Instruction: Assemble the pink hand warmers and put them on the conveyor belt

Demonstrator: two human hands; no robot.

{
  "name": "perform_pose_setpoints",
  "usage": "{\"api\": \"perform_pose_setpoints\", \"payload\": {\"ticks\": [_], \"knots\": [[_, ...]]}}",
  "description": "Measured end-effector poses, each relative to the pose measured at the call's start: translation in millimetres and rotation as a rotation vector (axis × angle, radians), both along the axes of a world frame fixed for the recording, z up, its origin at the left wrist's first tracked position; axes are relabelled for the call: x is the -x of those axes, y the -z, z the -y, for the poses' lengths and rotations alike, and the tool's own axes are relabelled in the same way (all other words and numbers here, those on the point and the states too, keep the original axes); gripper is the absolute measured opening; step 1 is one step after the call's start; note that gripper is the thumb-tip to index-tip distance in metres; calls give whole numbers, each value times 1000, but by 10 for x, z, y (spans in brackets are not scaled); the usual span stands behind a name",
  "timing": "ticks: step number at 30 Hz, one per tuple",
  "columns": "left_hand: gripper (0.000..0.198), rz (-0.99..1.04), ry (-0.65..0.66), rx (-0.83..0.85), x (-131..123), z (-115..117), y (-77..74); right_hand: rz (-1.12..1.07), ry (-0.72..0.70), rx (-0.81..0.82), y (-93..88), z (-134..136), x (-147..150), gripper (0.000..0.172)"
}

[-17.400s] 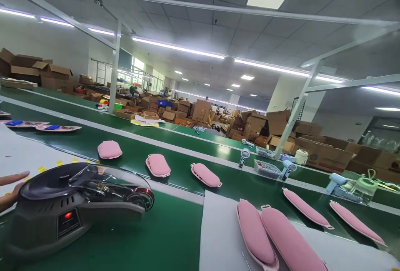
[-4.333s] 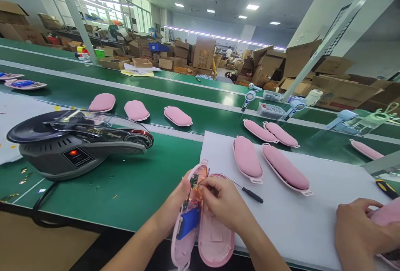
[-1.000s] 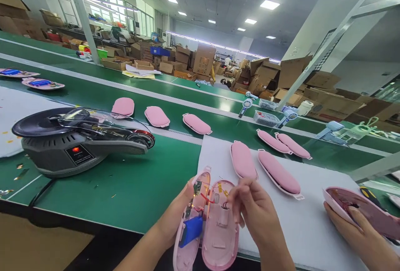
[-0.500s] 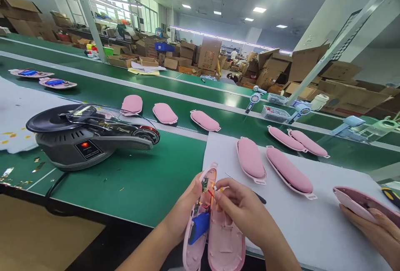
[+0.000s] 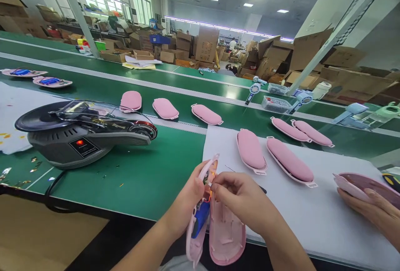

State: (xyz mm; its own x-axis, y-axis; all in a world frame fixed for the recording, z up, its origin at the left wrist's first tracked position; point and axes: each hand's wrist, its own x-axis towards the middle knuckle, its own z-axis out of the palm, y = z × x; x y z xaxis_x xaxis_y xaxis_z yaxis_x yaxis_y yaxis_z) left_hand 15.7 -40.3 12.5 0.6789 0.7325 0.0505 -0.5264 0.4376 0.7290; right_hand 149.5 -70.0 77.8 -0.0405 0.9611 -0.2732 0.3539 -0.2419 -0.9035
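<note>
The thumb and forefinger of the right hand (image 5: 240,196) pinch together at a small white connector (image 5: 209,184), close against a green circuit board (image 5: 206,176). Just left of these fingertips, the left hand (image 5: 186,194) grips the battery-side shell (image 5: 191,244) of an open pink case, thumb over its edge, the other fingers largely hidden behind it. Below the fingertips, a blue battery (image 5: 200,221) sits in that shell; the matching shell (image 5: 226,239) hangs open under the right hand, which covers its upper part.

The right hand also blocks most of a screwdriver (image 5: 263,189), whose dark handle end shows beyond the knuckles on a white sheet (image 5: 300,221). Beyond the fingers on that sheet lie two closed pink cases, one near (image 5: 251,149) and one farther right (image 5: 290,160).

Well left of the fingers, a grey tape machine (image 5: 90,142) with a lit red lamp stands on the green table (image 5: 137,179), partly hiding what lies behind it. Farther ahead, three pink cases (image 5: 206,114) are spaced in a row. Well to the right, a co-worker's hand (image 5: 371,208) holds another open pink case (image 5: 368,183), beside a yellow-and-black handle (image 5: 392,182).
</note>
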Motion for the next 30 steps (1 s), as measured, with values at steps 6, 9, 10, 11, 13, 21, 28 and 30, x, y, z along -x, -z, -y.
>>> {"api": "perform_pose_setpoints", "payload": {"ticks": [6, 9, 10, 11, 13, 21, 28, 30], "knots": [[74, -36, -27, -75, 12, -44, -21, 129, -18, -134, 41, -22, 21, 18], [77, -61, -8, -141, 39, -64, -35, 151, -56, -179, 22, -22, 19, 19], [78, -62, 0, -154, 48, -69, -38, 163, -69, -200, 14, -24, 14, 19], [79, -61, 4, -163, 54, -74, -39, 173, -85, -217, 6, -26, 8, 19], [81, -68, -3, -167, 56, -81, -36, 193, -115, -239, -5, -35, -8, 19], [83, -136, -45, -109, 29, -81, -40, 288, -117, -266, -1, -84, 29, 24], [71, -248, -154, -84, 57, -70, -72, 406, -138, -257, 60, -182, 92, 22], [66, -241, -170, 42, 10, -163, -77, 415, -150, -265, 41, -312, 78, 22]]}}
